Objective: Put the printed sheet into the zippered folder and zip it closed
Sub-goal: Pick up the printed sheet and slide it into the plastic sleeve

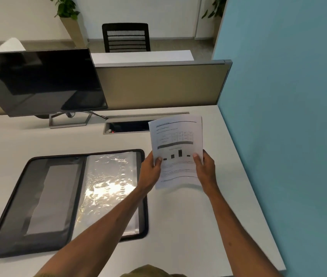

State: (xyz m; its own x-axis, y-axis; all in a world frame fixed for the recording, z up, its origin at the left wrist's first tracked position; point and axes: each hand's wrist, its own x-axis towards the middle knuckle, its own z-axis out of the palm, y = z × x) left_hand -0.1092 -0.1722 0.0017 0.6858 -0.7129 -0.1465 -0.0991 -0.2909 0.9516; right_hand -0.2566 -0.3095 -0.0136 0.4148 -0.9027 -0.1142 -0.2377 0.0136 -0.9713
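The printed sheet point(177, 140), white with a table and a small bar chart, is held up above the desk to the right of the folder. My left hand point(151, 170) grips its lower left edge and my right hand point(205, 168) its lower right edge, thumbs on the front. The black zippered folder point(38, 196) lies open flat on the white desk at the left. Its left half shows a grey mesh pocket, its right half shiny clear plastic sleeves point(108, 182). My left forearm crosses over the folder's lower right corner.
A black monitor point(38, 80) stands at the back left of the desk point(178, 226). A cable slot point(126, 126) is set into the desk behind the sheet. A beige partition point(158, 84) closes the back and a blue wall point(288, 116) the right side.
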